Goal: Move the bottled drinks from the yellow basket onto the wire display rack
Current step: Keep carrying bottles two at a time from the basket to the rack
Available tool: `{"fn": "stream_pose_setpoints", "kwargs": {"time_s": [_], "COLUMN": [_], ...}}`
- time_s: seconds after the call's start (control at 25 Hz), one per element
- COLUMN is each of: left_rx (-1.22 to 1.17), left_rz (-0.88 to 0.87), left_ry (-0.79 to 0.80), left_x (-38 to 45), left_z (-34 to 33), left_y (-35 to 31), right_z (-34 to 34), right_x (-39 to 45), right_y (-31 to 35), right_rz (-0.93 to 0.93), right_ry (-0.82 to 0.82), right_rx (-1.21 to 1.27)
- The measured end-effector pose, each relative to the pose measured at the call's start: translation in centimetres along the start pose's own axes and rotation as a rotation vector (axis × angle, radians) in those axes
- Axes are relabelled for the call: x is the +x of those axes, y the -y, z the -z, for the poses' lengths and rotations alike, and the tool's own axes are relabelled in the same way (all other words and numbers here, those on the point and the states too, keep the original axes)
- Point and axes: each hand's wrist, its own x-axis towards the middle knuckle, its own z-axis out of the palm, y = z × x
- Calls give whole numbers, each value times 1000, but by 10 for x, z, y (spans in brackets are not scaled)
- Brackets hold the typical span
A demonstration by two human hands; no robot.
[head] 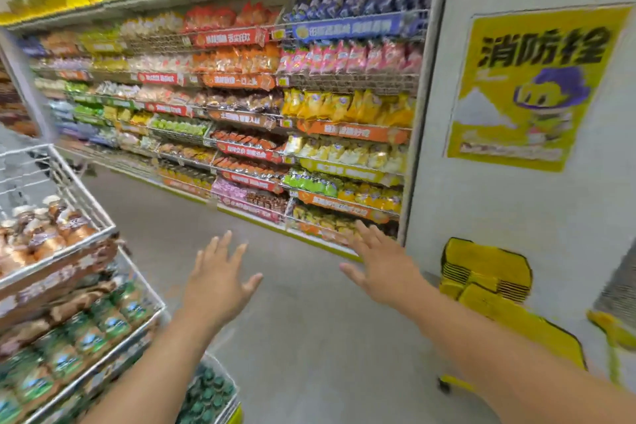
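My left hand and my right hand are stretched out in front of me over the grey floor, fingers spread, holding nothing. The white wire display rack stands at the left; its upper tier holds brown bottled drinks and a lower tier holds green-labelled bottles. Dark green bottle caps show at the bottom, below my left forearm. A stack of yellow baskets sits on the floor by the white wall at the right. The picture is blurred by motion.
A long snack shelf full of coloured packets runs across the back. A white wall with a yellow poster is on the right. Open grey floor lies between the rack and the shelf.
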Motion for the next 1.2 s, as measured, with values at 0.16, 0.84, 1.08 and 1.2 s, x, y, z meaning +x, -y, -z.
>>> {"fn": "stream_pose_setpoints", "kwargs": {"time_s": [0.16,0.84,1.08,1.2], "left_rx": [-26,-169,-158,-178], "left_rz": [-221,-885,-982,-998], "left_ry": [26,150,239,276], "left_x": [22,177,221,236], "left_z": [-21,-173,-217,-238], "left_y": [-122,-475,-545,-581], "right_z": [9,-30,-63,-82], "right_x": [-50,-114,-96,-93], "right_y": [-94,-374,-437,-470], "right_rz": [-182,-800,-889,-895], "right_ry": [-35,-4,77,110], "right_rx": [-6,-106,-66,-49]}}
